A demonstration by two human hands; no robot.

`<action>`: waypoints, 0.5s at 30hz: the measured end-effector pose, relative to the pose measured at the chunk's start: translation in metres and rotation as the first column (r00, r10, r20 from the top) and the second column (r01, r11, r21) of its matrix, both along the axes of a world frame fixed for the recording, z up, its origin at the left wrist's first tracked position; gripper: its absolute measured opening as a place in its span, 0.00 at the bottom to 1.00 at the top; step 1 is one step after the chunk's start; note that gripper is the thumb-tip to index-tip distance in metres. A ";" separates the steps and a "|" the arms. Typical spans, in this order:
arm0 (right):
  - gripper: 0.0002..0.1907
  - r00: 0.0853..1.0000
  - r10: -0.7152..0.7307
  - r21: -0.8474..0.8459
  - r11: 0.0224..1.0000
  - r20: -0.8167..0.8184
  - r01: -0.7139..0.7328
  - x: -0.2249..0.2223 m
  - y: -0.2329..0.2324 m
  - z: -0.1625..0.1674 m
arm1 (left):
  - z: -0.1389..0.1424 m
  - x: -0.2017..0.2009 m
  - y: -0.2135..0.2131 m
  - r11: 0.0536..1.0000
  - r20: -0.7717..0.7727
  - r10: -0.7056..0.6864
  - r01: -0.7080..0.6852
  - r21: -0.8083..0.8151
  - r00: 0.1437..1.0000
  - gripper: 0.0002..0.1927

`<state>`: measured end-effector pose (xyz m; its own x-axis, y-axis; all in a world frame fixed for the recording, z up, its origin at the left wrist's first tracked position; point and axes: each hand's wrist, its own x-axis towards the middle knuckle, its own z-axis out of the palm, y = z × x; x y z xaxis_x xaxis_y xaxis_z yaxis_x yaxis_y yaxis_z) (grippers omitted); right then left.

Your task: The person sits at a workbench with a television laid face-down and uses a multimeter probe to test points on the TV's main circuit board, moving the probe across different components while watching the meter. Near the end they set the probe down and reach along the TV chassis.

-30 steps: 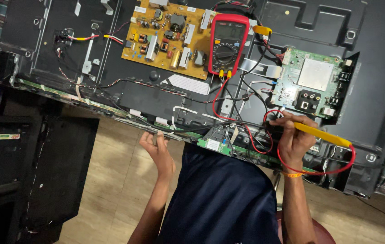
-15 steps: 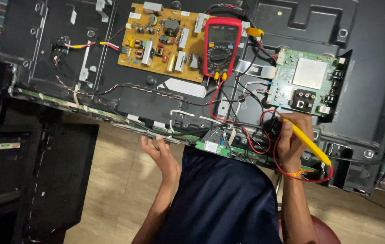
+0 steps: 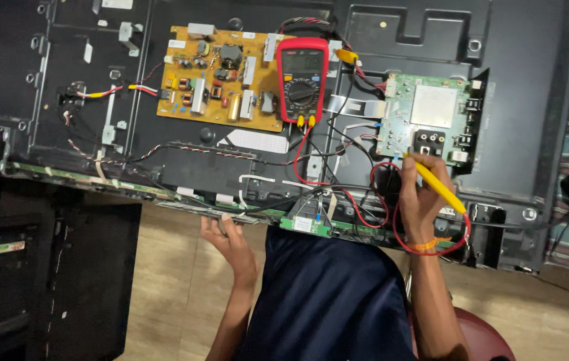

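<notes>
- Multimeter [image 3: 303,79], red-cased, lies on the opened black television back panel [image 3: 525,100]; take it as your landmark.
- Your right hand [image 3: 418,197], below and right of the meter, is clenched around a yellow probe [image 3: 439,187], its tip at the green board [image 3: 428,120] just right of the meter.
- Your left hand [image 3: 229,239], below and left of the meter, is loose, fingers touching the panel's lower edge, holding nothing.
- Yellow power board [image 3: 221,77] sits just left of the meter.

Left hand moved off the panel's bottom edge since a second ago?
Yes. The left hand has dropped slightly below the strip board it gripped, palm open now.
</notes>
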<state>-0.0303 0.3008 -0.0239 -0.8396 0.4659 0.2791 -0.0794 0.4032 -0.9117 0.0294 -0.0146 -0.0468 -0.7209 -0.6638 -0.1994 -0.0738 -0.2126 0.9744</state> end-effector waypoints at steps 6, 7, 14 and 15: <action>0.09 0.995 -0.020 0.111 0.993 -0.097 0.031 -0.029 0.010 0.018 | -0.003 0.000 0.006 0.999 -0.017 0.006 -0.005 0.046 1.000 0.32; 0.09 0.995 -0.029 0.180 0.983 -0.096 0.046 -0.031 0.012 0.021 | -0.002 -0.001 0.006 0.999 0.013 -0.004 0.003 0.033 1.000 0.32; 0.07 0.992 -0.027 0.272 0.961 -0.125 0.060 -0.045 0.013 0.024 | 0.002 -0.005 0.013 0.998 0.024 -0.065 0.065 0.012 0.998 0.31; 0.07 0.992 -0.024 0.283 0.957 -0.122 0.058 -0.047 0.014 0.023 | 0.002 -0.005 0.014 0.997 0.009 -0.079 0.079 0.011 0.997 0.31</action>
